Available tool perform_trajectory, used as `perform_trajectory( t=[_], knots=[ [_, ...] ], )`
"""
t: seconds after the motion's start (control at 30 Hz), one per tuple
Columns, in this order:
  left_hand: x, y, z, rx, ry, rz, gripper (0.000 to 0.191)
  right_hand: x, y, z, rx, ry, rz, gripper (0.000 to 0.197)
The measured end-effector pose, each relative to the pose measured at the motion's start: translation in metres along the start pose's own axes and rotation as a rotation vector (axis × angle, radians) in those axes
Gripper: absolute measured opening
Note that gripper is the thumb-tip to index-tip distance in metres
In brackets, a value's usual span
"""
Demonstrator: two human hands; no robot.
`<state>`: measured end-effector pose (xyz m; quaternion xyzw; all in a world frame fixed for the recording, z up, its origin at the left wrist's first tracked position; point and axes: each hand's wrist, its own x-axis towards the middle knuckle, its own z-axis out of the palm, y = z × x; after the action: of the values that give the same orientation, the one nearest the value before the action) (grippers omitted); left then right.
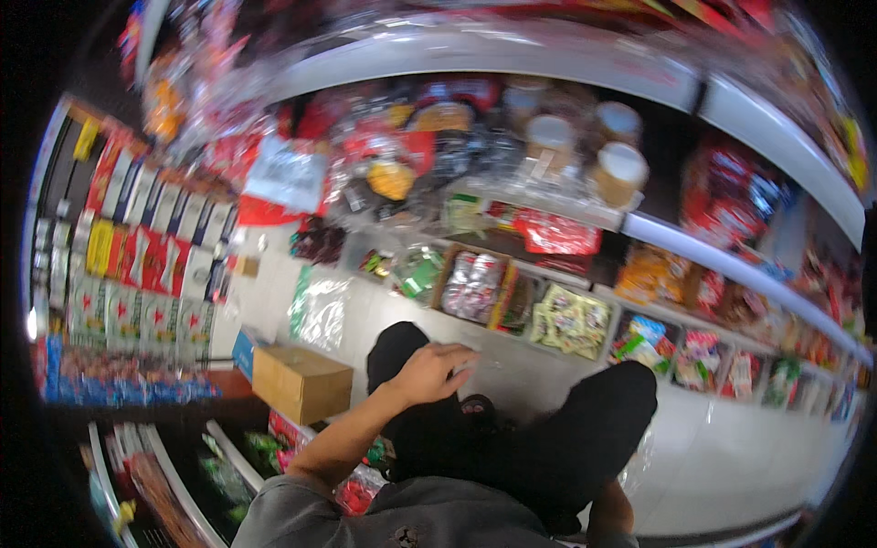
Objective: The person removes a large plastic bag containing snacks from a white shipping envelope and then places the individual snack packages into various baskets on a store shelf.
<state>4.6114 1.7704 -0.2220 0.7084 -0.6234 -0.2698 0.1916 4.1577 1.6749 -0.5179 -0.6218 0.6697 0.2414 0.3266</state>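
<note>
My left hand (433, 374) hovers at my left knee, with nothing in it and the thumb apart from the bent fingers. Black trousers (575, 425) cover my legs, which are bent in a squat or low seat. Beyond my right thigh a forearm (611, 510) shows, but the right hand itself is out of sight. Before me, along the shelf's foot, stand an open cardboard box of shiny wrapped packs (471, 284) and a clear bin of pale yellow packets (572, 320). A green plastic package (419, 274) lies left of that box.
A brown carton (301, 383) stands left of my knee. Clear plastic bags (322, 312) lie on the tiled floor (712, 445). Stacked drink cases (140, 315) line the left side. Paper cups (620, 175) sit on a shelf; its pale edge (740, 274) runs rightward above more packet bins (699, 359).
</note>
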Motion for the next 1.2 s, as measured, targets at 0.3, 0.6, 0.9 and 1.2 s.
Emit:
perform_trajectory(
  t=[0.3, 0.6, 0.9, 1.2],
  knots=[
    [-0.112, -0.217, -0.018, -0.003, 0.682, -0.689, 0.033, 0.02, -0.075, -0.052, 0.069, -0.016, -0.234, 0.077],
    [-0.197, -0.381, 0.015, 0.05, 0.114, -1.212, 0.091, 0.01, -0.112, -0.092, 0.055, -0.041, -0.211, 0.077],
    [-0.224, -0.463, 0.066, -0.012, 0.227, -1.267, 0.094, -0.03, -0.061, -0.123, 0.017, -0.061, -0.064, 0.077],
    [-0.137, -0.258, 0.155, 0.021, -0.039, -1.13, 0.088, -0.09, 0.009, -0.123, 0.102, -0.065, 0.077, 0.077]
  ],
)
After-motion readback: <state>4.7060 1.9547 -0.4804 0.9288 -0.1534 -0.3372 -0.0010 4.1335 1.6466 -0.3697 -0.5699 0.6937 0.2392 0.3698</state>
